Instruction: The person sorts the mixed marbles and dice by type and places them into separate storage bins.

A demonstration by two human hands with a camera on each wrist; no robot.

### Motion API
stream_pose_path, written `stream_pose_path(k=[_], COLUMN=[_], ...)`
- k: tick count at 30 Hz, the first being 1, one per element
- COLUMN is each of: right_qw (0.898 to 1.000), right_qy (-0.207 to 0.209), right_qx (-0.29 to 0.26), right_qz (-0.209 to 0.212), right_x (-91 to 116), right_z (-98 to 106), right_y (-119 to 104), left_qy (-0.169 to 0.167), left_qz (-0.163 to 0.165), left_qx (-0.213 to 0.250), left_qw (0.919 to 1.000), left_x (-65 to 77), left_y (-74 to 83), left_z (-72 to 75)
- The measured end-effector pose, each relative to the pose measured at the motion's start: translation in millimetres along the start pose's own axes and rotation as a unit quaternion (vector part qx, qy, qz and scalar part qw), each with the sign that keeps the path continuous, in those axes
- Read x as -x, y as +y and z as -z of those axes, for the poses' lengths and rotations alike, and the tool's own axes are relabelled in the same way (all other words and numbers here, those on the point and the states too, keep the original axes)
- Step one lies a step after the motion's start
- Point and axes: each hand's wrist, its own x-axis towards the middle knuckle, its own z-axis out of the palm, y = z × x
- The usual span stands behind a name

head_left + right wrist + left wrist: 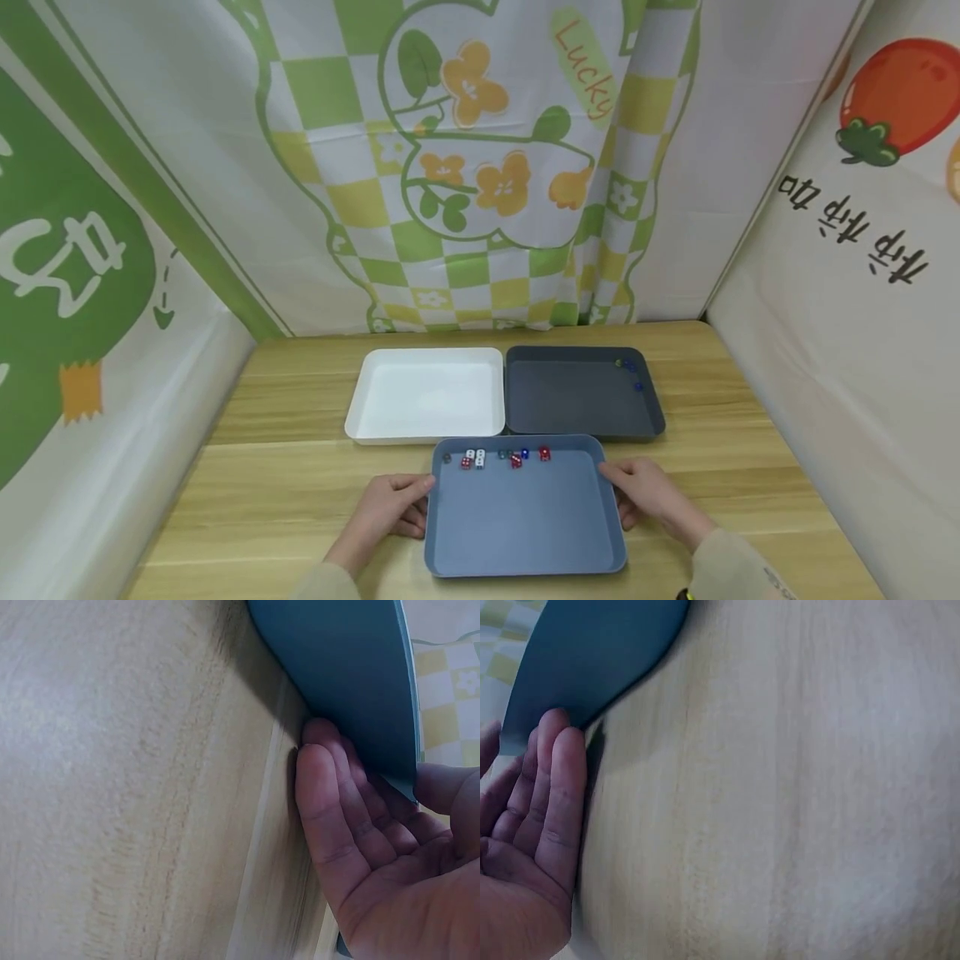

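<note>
A blue-grey tray (525, 521) lies nearest the person, with several small dice along its far wall: red dice (544, 454), white dice (480, 456), a blue die (525, 453) and dark ones. My left hand (390, 507) grips the tray's left side, thumb at the rim and fingers low against the outer wall. On the opposite side my right hand (651, 493) holds the tray the same way. Both wrist views show the fingertips by the tray's lower edge, close to the tabletop; whether they reach beneath it I cannot tell.
Behind the blue-grey tray, a white tray (431, 392) and a dark grey tray (573, 396) stand side by side. Several small blue and yellowish pieces (630, 367) lie at the dark tray's right end. Printed curtains enclose the wooden table (277, 425) at the back and sides.
</note>
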Motion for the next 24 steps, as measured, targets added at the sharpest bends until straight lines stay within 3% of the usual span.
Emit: stream_pose_path(k=[7, 11, 17, 20, 24], right_qw=[1.000, 1.000, 0.999, 0.999, 0.999], right_qy=[-0.009, -0.019, -0.026, -0.026, -0.027], right_qx=[-0.002, -0.012, -0.027, -0.031, -0.036], right_qz=[-0.005, 0.004, 0.007, 0.004, 0.004], right_x=[-1.1, -2.7, -3.0, -3.0, -3.1], right_z=[1.7, 2.6, 3.3, 3.4, 3.2], right_y=[1.3, 4.1, 4.3, 3.7, 3.8], left_qy=[0.100, 0.138, 0.147, 0.143, 0.138], left_qz=[-0.027, -0.056, -0.106, -0.137, -0.155], left_qx=[0.036, -0.003, -0.082, -0.122, -0.158], left_qw=[0.9939, 0.9888, 0.9801, 0.9726, 0.9655], left_x=[5.4, 6.8, 8.8, 5.9, 2.9], left_y=[11.6, 22.0, 36.1, 37.9, 37.2], left_z=[-1.5, -2.5, -14.1, -20.1, -25.2])
